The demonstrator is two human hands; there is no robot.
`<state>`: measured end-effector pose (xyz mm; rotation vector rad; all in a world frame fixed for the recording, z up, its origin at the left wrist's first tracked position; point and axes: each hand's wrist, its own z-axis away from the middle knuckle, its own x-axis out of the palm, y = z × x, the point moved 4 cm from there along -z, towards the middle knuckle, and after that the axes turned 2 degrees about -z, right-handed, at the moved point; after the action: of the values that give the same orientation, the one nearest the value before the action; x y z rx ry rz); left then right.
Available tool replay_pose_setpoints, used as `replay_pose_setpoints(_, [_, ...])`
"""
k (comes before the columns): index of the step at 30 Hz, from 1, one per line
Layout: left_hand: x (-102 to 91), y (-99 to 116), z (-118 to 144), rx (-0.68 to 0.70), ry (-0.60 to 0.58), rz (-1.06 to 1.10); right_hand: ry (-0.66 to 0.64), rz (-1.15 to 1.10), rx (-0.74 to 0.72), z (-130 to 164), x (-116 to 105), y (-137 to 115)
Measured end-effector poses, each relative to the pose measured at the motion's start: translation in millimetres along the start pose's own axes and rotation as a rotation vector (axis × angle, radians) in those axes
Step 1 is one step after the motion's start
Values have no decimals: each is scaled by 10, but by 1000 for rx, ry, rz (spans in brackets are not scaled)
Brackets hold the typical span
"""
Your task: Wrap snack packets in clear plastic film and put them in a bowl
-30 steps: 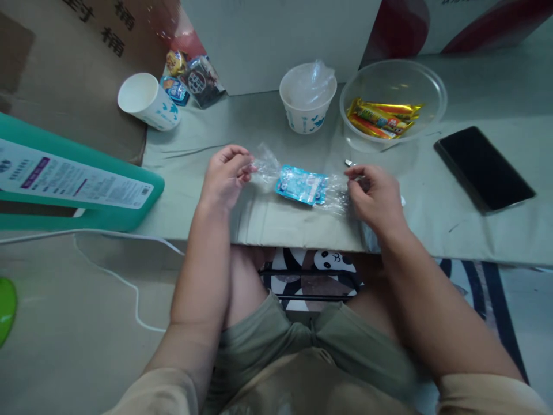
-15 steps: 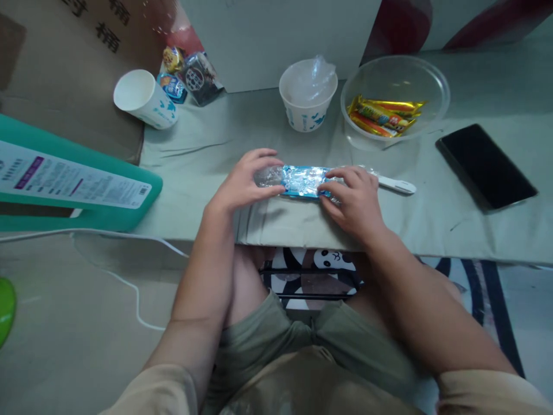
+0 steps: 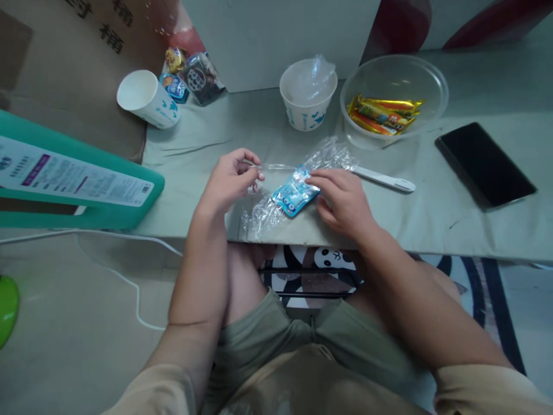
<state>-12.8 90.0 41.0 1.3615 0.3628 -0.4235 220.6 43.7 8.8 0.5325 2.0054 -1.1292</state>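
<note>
Fingers (image 3: 249, 173) of the left hand (image 3: 228, 181) pinch one edge of a clear plastic wrap (image 3: 268, 207); whether anything else sits in that grip is too small to tell. At its nine o'clock a teal box (image 3: 82, 190) is cut off by the frame, its white label's print too fine to read. The wrap lies crumpled on the counter (image 3: 432, 219) around a blue sachet (image 3: 294, 193), whose printing is blurred. At three o'clock the right hand (image 3: 341, 199) rests loosely spread fingertips on the sachet, gripping nothing. Beyond, at twelve o'clock, a paper cup (image 3: 307, 95) holds more plastic.
</note>
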Motion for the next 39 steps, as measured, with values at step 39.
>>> replay_pose_setpoints(39, [263, 21, 71, -188, -354, 480, -76, 152, 74, 100, 197, -233])
